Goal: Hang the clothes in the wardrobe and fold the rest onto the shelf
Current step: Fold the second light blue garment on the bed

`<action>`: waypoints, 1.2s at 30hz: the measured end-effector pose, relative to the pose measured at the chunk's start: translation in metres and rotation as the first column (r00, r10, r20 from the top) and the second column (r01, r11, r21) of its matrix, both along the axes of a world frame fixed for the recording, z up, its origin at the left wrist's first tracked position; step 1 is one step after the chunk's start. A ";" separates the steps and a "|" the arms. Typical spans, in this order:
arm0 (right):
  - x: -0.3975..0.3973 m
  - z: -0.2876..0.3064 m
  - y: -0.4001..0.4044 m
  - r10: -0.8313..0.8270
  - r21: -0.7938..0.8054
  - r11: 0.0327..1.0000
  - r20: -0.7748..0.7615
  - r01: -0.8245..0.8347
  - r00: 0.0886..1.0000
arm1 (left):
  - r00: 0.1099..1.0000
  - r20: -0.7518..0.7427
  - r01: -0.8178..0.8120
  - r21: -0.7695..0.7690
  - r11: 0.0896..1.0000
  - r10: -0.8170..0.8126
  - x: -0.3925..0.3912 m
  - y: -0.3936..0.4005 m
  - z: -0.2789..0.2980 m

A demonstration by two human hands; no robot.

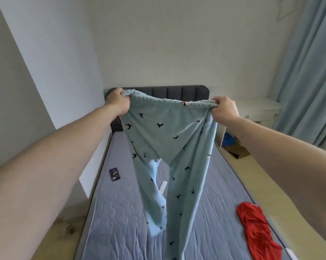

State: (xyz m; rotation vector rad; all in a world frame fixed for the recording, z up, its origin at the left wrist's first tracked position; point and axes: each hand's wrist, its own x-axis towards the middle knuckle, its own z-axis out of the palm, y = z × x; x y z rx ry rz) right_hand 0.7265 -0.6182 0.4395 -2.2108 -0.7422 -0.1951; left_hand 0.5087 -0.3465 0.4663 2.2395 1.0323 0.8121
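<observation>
Light blue-green fleece trousers (164, 136) with small black bird prints hang in the air above the bed. My left hand (117, 100) grips one end of the elastic waistband and my right hand (224, 109) grips the other end, stretching it wide. Both legs dangle down toward the mattress. A crumpled red garment (256, 229) lies on the mattress at the lower right. A pale blue garment (155, 171) with a white strip shows on the bed behind the trouser legs, mostly hidden.
The bed has a grey quilted mattress (120, 212) and a dark padded headboard (177, 92). A dark phone (114, 174) lies on its left side. A white desk (257, 111) stands at the right by blue curtains (308, 72). White walls close in left and behind.
</observation>
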 end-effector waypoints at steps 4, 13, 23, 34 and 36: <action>0.008 0.062 0.006 -0.031 0.142 0.990 0.139 0.011 0.990 | 0.991 0.127 0.017 0.103 0.995 -0.030 0.011 0.008 0.060; -0.016 0.021 -0.030 0.053 0.059 0.996 0.216 -0.067 0.975 | 0.974 0.123 0.173 0.129 0.976 -0.189 -0.026 -0.018 0.019; -0.073 -0.293 -0.091 0.172 -0.465 0.861 -0.112 -0.205 0.979 | 0.929 -0.246 0.177 -0.357 0.917 -0.275 -0.099 -0.061 -0.297; -0.206 -0.648 -0.192 0.081 -0.709 0.507 -0.528 -0.491 0.846 | 0.691 -0.589 0.022 -0.563 0.826 -0.419 -0.247 -0.178 -0.650; -0.232 -0.695 -0.213 0.036 -0.720 0.443 -0.581 -0.534 0.813 | 0.635 -0.628 0.007 -0.578 0.816 -0.450 -0.274 -0.200 -0.692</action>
